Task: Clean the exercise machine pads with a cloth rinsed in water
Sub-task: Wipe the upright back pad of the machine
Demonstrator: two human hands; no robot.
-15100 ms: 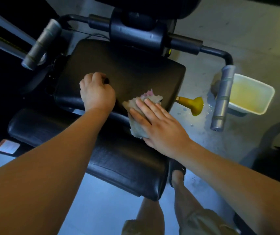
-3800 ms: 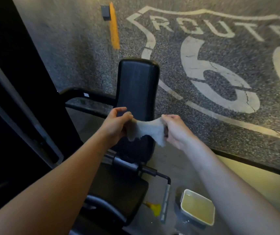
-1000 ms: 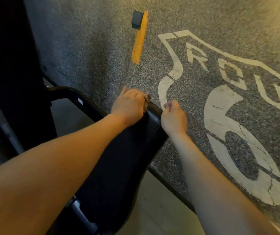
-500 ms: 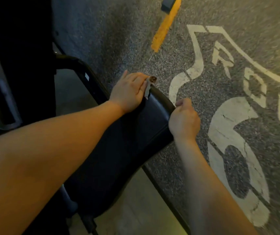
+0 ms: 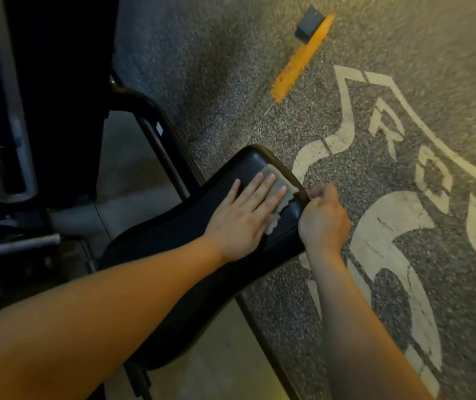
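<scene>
The black back pad of the exercise machine runs from the lower middle up to the centre of the head view. A small grey cloth with a zigzag edge lies flat on the pad's upper face. My left hand presses on the cloth with its fingers spread. My right hand is closed on the pad's right edge, just beside the cloth. Most of the cloth is hidden under my left fingers.
A speckled wall with a white painted road sign and an orange stripe stands right behind the pad. The machine's black frame tube and dark uprights fill the left. Pale floor shows below.
My left hand has opened flat and slid down from the pad's top edge onto its face, spreading the cloth. My right hand has shifted a little along the right edge.
</scene>
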